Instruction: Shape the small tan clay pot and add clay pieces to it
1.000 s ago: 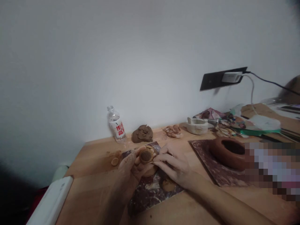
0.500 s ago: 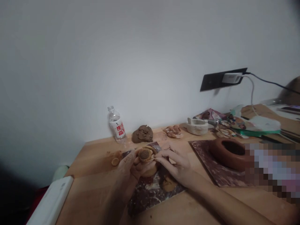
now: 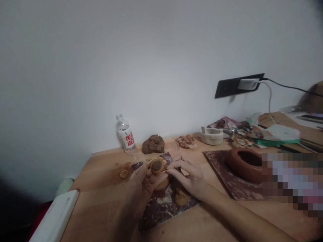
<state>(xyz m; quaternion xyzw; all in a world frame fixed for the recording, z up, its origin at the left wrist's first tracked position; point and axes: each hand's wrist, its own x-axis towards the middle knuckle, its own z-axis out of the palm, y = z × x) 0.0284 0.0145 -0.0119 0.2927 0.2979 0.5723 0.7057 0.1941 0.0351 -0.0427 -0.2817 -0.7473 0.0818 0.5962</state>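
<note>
Round piece point(image 3: 157, 166), rough tan rim, between hands point(image 3: 189, 174)

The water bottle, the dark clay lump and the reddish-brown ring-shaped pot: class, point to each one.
Water bottle point(image 3: 129, 138): head view, on its printed label.
Dark clay lump point(image 3: 153, 145): head view, on its middle.
Reddish-brown ring-shaped pot point(image 3: 235, 163): head view, on its side, left of the opening.

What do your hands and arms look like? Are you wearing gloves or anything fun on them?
No gloves: both the left hand and the right hand are bare, with ordinary fingers. No sleeve shows on the right forearm, and I see no watch or bracelet. The left forearm is dim and blurry. Fingernails are too small to make out.
</note>
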